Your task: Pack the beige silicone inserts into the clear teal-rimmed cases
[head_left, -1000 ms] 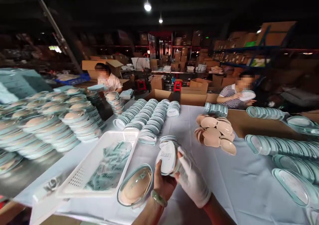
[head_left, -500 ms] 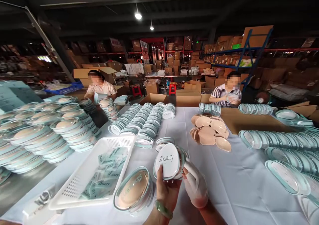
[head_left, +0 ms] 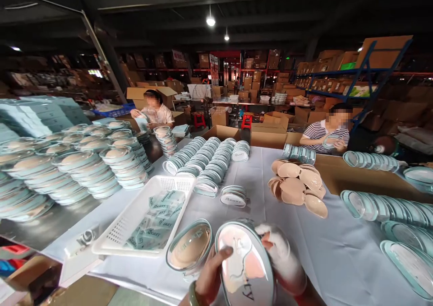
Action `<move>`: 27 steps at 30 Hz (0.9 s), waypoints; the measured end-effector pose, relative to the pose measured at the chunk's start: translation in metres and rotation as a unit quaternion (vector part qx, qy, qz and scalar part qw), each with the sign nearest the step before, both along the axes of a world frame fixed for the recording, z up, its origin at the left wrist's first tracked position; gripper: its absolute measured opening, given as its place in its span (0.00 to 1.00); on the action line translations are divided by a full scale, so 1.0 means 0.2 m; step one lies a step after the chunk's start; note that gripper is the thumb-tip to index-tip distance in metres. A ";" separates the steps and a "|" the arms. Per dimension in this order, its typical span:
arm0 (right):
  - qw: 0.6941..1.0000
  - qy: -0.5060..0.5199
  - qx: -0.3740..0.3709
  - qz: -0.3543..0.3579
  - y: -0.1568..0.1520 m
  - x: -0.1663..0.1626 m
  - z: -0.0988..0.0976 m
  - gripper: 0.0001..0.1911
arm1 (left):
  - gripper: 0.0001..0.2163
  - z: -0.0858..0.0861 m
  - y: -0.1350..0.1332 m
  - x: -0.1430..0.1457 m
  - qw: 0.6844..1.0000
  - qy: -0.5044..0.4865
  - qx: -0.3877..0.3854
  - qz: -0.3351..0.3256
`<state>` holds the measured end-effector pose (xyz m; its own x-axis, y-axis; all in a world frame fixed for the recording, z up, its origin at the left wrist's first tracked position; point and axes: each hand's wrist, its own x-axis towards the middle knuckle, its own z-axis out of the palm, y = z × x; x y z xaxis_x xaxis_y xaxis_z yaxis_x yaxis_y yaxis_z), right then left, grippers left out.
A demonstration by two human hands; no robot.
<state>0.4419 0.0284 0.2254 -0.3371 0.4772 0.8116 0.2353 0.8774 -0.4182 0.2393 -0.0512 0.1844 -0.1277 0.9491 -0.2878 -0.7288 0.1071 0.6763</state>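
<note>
Both my hands hold an oval compact case (head_left: 245, 265) low in the middle of the view, its shiny printed lid tilted toward me. My bare left hand (head_left: 211, 276) grips its left edge, with a green bangle at the wrist. My right hand (head_left: 282, 258), in a white glove, wraps its right edge. Just left of my hands lies an open oval case with a beige puff inside (head_left: 190, 247). A small stack of white-lidded cases (head_left: 233, 196) sits farther back on the white tablecloth (head_left: 321, 252).
A white plastic basket (head_left: 142, 218) of printed sachets lies at left. Rows of teal-rimmed cases (head_left: 203, 161) run up the middle, tall stacks (head_left: 84, 170) stand at left, more at right (head_left: 389, 206). Beige puffs (head_left: 299, 186) are piled centre-right. Two seated people (head_left: 329, 132) work behind the table.
I have brought the case down and closer to me and tipped it, so its lid now fills the bottom middle of the view. My view shifted slightly.
</note>
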 end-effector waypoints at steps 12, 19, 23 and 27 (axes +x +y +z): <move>0.982 -0.036 0.162 -0.086 -0.15 -0.20 -0.30 0.31 | 0.32 -0.05 -0.01 0.09 0.977 -0.202 -0.007 0.068; 0.987 -0.018 0.126 -0.103 -0.17 -0.16 -0.26 0.15 | 0.34 -0.11 -0.05 0.10 0.977 -0.204 -0.017 0.061; 0.962 -0.065 0.210 -0.160 -0.19 -0.16 -0.23 0.06 | 0.35 -0.13 -0.06 0.12 0.978 -0.197 -0.026 0.060; 0.951 -0.117 0.215 -0.187 -0.14 -0.12 -0.14 0.10 | 0.35 -0.18 -0.09 0.12 0.984 -0.172 -0.028 0.041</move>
